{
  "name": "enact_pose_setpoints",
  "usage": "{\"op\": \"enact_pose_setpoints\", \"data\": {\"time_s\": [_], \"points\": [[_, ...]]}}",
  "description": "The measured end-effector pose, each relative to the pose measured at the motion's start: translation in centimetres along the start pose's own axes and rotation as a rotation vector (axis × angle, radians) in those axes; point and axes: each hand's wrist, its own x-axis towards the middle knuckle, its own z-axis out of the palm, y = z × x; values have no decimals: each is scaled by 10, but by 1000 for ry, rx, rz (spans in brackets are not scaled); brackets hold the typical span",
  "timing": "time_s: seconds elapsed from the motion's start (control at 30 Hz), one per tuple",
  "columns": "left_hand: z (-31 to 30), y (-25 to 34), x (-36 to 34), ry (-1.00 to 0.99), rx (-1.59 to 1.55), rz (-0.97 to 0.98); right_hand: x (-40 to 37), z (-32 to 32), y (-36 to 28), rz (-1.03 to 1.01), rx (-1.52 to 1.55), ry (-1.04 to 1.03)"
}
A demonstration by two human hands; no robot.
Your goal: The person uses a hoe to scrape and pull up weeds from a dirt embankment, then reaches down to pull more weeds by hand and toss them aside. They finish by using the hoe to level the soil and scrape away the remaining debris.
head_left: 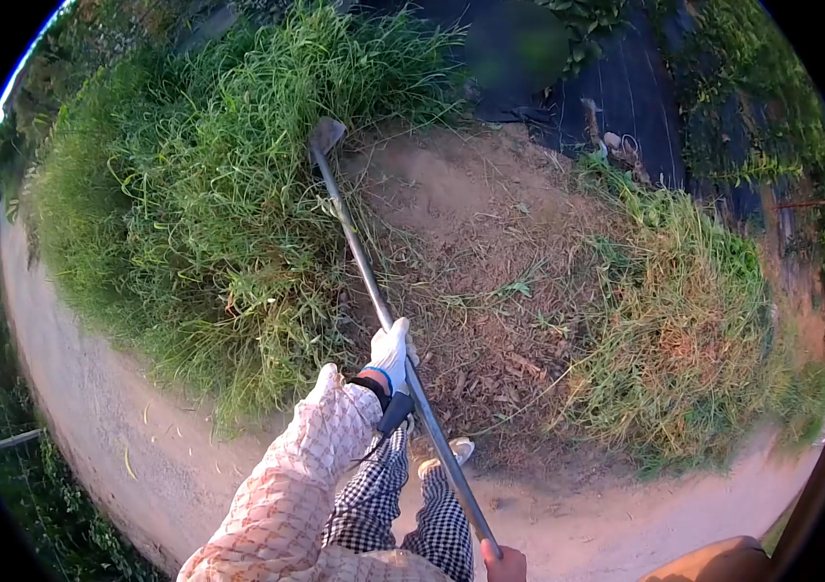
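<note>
Fingers of the gloved left hand wrap round the hoe at mid-shaft; the bare right hand closes on its near end. The hoe's long axis runs from that end up and leftward, with its blade pointing away, touching the tall grass. It looks stiff and probably blade-heavy, so a spaced two-handed hold suits it.

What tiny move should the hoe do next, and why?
Probably a short pull of the hoe blade back toward the shoe: it rests at the edge of the tall grass, with bare soil behind it, and the left hand and right hand both hold the handle.
</note>
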Motion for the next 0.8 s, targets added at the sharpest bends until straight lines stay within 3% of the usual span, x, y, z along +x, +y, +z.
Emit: {"op": "enact_pose_setpoints", "data": {"time_s": [0.17, 0.3, 0.37, 0.63, 0.8], "points": [[5, 35, 40, -60, 9, 143, 13, -2, -44, -102, 135, 41], [-7, -41, -10, 69, 60, 45, -31, -8, 41, 124, 65, -116], [-13, -41, -33, 22, 32, 41, -56, -11, 30, 137, 158, -75], [-4, -11, -32, 54, -20, 36, -68, -12, 22, 81, 41, 49], [10, 42, -7, 22, 48, 138, -29, -13, -19, -108, 49, 37]]}}
